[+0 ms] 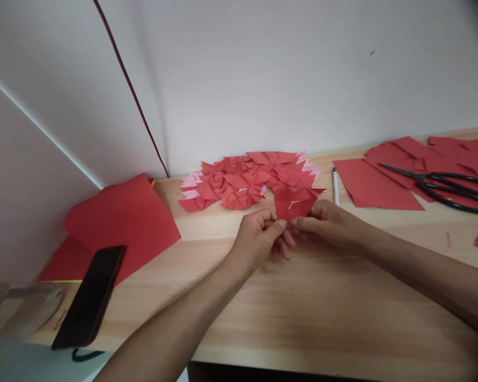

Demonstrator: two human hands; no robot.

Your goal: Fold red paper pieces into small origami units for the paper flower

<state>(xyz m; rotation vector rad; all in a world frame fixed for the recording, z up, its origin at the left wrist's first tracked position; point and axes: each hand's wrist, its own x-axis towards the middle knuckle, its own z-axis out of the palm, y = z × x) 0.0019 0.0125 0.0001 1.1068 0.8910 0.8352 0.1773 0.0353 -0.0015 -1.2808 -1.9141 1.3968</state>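
Between my two hands a small folded piece of red paper (283, 204) is held up over the wooden table, with a slit-like gap showing in its middle. My left hand (260, 233) pinches its lower left edge between thumb and fingers. On the lower right edge, my right hand (322, 223) grips it the same way, thumb in front. Just behind the held paper lies a heap of folded red paper pieces (242, 183), with pink folded pieces (191, 183) showing at its ends.
Large red sheets (123, 217) lie at the left under a black phone (89, 297), near a clear container (27, 307). To the right are a white pen (335, 187), red paper squares (376, 183) and black-handled scissors (441, 183). A wall (282, 79) rises behind the table (322, 318).
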